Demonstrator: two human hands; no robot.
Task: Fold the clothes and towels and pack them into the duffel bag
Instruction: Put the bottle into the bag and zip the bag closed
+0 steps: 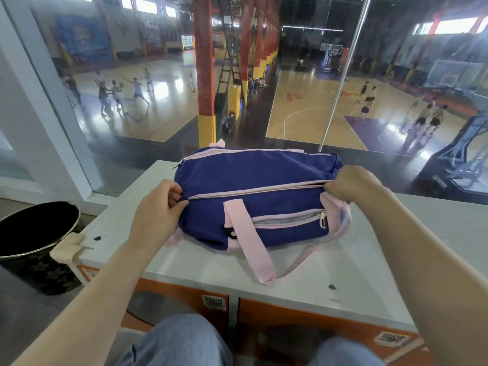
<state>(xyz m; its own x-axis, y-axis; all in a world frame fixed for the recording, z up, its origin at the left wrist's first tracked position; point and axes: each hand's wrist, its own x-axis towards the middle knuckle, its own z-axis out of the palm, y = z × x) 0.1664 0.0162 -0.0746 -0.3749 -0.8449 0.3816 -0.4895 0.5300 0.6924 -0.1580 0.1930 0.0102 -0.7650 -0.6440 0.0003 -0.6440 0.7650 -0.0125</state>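
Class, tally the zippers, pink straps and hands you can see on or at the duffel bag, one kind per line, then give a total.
Zippers on the duffel bag: 3 (top, middle, pocket)
Pink straps: 2 (handle, shoulder strap)
Hands: 2 (left hand, right hand)
Total: 7

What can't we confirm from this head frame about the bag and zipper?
- Duffel bag contents: closed fabric hides them, head view.
- Main zipper pull: hidden under the right hand.
- What the left hand pinches: its own fingers cover the zipper end.
- Clothes and towels: none visible in frame.
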